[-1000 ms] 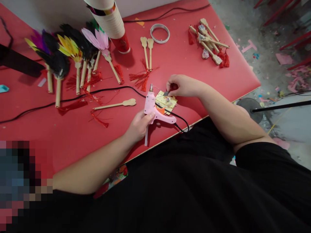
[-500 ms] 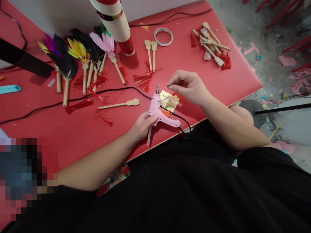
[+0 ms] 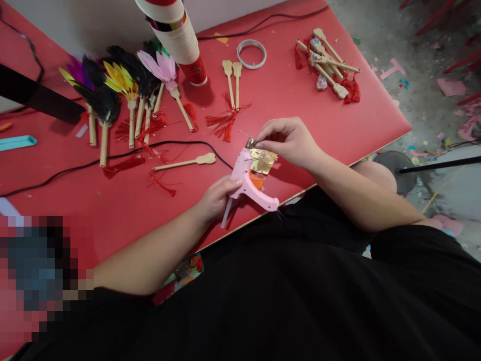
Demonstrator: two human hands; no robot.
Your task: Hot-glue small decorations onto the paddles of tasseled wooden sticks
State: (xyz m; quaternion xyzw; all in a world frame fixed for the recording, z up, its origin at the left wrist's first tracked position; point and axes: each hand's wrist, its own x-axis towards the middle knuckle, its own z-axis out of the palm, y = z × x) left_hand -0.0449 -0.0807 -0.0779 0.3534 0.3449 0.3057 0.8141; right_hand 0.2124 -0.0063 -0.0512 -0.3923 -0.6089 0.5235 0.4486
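My left hand is wrapped round the body of a pink glue gun with an orange trigger. A clear glue stick sticks out of its rear. The metal nozzle points away from me. At the nozzle tip, my right hand is closed in a pinch; whatever its fingertips hold is too small to make out. A gold square sheet with glue residue lies beneath the gun and right hand. To the left of the gun rests a wooden stick with a shaped head and a red tassel.
Feather-topped sticks lie at the left, by stacked paper cups. Two wooden sticks, a tape roll and a pile of tasselled sticks lie farther back. A black cord crosses the red table.
My right hand has come down and left to the nozzle tip. The glue gun has tilted, its nozzle swinging right and its handle dropping slightly. My left hand keeps its grip.
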